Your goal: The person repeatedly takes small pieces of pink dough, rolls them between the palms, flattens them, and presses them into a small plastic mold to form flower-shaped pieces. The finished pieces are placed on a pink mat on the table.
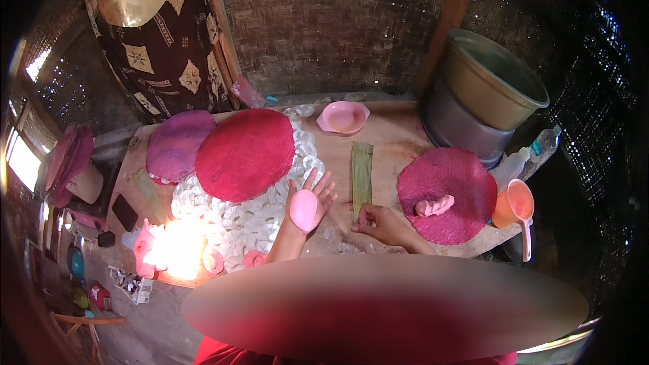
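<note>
My left hand (316,191) is palm up with its fingers spread. A smooth, flat pink oval piece (303,211) rests on the palm. Closed in a pinch, my right hand (385,225) is over the near end of a flat greenish leaf strip (362,172) on the table. What its fingertips hold, if anything, is hidden. Right of that hand, a ragged lump of pink dough (436,205) lies on a round magenta mat (451,176).
Many pale, flat pieces (253,220) cover the table's left part, beside a large red round mat (247,152) and a purple one (177,142). A pink dish (343,117) stands behind. At right are large pots (497,88), an orange dipper (519,199) and bottles (545,143).
</note>
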